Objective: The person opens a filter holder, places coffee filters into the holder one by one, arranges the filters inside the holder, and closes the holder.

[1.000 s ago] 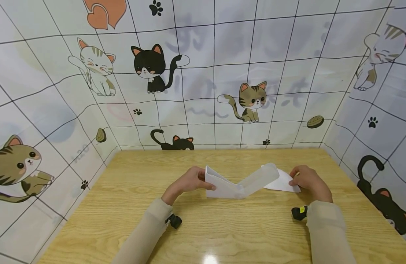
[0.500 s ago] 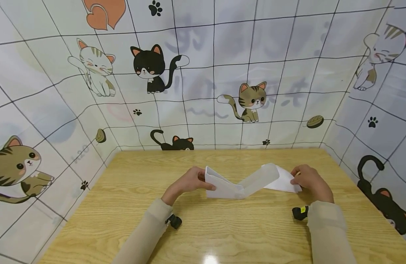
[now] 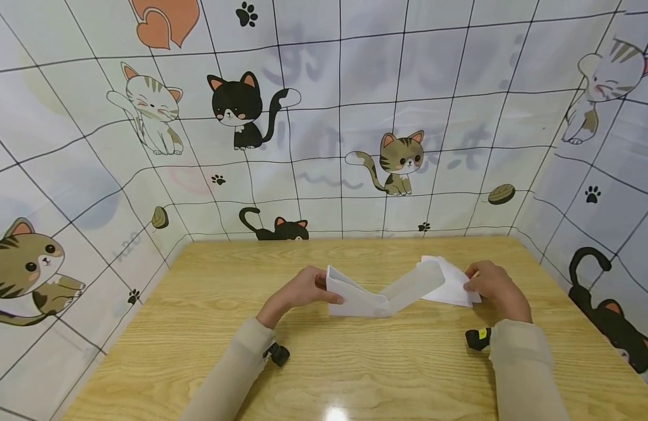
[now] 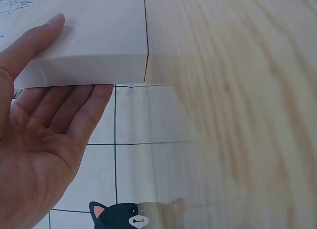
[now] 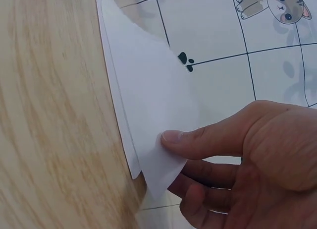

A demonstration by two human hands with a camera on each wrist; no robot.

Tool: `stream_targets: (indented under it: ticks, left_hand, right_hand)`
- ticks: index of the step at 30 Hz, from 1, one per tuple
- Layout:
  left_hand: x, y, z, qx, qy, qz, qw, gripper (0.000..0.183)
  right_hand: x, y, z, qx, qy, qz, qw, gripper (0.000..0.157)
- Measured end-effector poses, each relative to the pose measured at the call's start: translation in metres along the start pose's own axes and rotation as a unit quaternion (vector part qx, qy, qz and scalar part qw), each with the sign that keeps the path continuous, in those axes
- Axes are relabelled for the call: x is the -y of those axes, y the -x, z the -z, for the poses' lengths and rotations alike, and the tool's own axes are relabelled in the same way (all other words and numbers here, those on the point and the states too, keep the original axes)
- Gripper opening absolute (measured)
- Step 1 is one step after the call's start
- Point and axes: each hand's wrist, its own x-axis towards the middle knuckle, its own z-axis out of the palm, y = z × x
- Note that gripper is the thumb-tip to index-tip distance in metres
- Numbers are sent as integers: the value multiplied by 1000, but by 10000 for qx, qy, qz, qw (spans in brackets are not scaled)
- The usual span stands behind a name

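Note:
In the head view, a slim white box point(image 3: 354, 297) stands on its side on the table, its pale hinged lid point(image 3: 414, 286) swung out to the right. My left hand point(image 3: 301, 286) grips the box's left end. The left wrist view shows the thumb on one broad face of the box point(image 4: 106, 28) and the fingers on the opposite side. Right of the lid, my right hand point(image 3: 491, 287) pinches white paper sheets point(image 3: 452, 285) by their near right corner. Two overlapping layers of the paper point(image 5: 148, 85) appear in the right wrist view, low over the table. The lid hides part of the sheets.
The wooden table point(image 3: 324, 362) carries the box and sheets. Walls of white grid cloth point(image 3: 313, 128) printed with cartoon cats enclose its back and both sides. A small black camera is strapped to each wrist.
The paper sheets have spread apart, and another corner now shows at their upper left. My right hand has barely shifted. The left hand and box stay in place.

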Motion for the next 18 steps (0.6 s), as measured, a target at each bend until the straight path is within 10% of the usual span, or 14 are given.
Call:
stream_targets:
  ticks: [18]
  left_hand:
    - [1,0,0,6,13,-11,10000,27]
  right_hand:
    - [3,3,5,67,-389,-231,9990,27]
